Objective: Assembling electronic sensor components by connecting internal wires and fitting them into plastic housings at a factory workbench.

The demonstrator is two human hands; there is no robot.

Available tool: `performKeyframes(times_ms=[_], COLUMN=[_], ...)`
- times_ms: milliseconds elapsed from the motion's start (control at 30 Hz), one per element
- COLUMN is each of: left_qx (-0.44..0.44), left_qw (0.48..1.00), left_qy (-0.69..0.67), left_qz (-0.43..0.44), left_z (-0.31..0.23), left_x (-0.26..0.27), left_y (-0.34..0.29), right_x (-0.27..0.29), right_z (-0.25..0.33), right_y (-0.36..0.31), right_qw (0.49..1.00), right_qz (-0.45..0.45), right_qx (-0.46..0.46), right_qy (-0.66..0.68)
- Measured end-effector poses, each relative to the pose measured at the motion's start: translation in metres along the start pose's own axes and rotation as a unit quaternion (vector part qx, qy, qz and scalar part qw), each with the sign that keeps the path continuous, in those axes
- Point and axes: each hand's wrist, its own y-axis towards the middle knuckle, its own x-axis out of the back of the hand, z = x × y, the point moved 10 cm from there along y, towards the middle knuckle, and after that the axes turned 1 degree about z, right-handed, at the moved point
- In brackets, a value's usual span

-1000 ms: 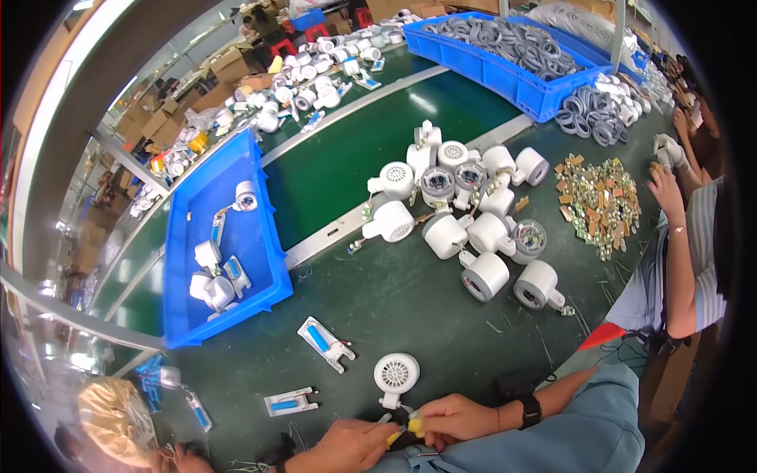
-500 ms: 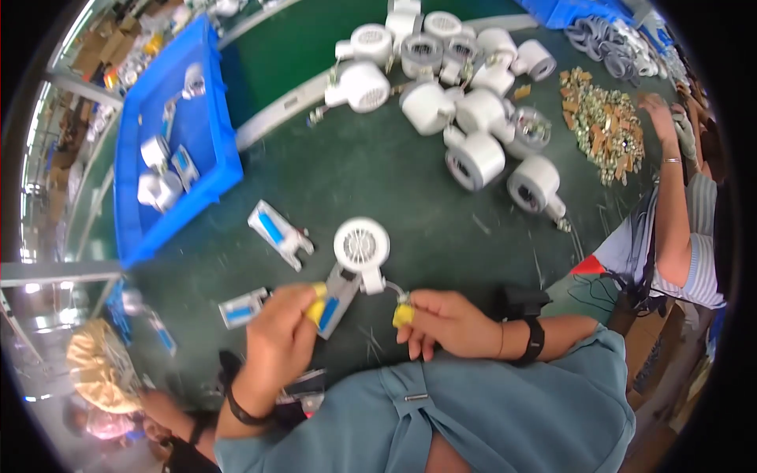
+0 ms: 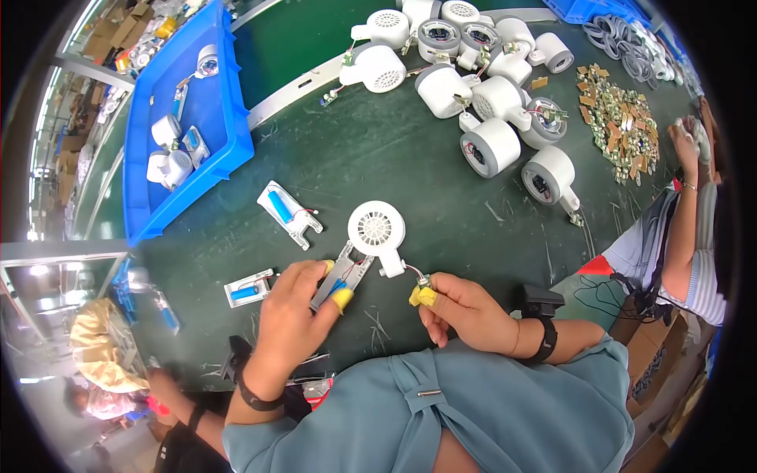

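Note:
A white round fan head (image 3: pixel 376 227) with a slotted grille lies in front of me, its short neck toward me. My left hand (image 3: pixel 290 322) grips a grey handle shell (image 3: pixel 355 272) beside that neck between thumb and fingers; part of a blue battery shows inside it. Yellow wraps cover some of my fingertips. To the right, my right hand (image 3: pixel 469 317) pinches a small circuit board (image 3: pixel 424 281) joined to the fan's neck by thin wires. Two more handle shells with blue batteries, one farther off (image 3: pixel 293 222) and one nearer (image 3: pixel 247 290), lie left of the fan.
A blue bin (image 3: pixel 240 150) with several fan parts stands at the left. White fan heads (image 3: pixel 490 147) cluster at the far side, beside a pile of small circuit boards (image 3: pixel 619 122) and grey rings (image 3: pixel 623 47). Another person's arm (image 3: pixel 684 181) reaches in at the right.
My left thumb and fingers have spread along the handle shell, uncovering more of it. My right hand still pinches the circuit board. The whole view has shifted slightly.

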Motion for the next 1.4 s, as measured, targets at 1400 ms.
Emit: performKeyframes(times_ms=[1400], left_qx=[0.218], left_qw=[0.774], left_qy=[0.31], left_qz=[-0.508], left_z=[0.182], left_x=[0.169], left_y=[-0.229], right_x=[-0.001], right_z=[0.007], right_y=[0.002], right_qw=[0.998], right_qz=[0.007], right_qx=[0.037], right_qy=[-0.055])
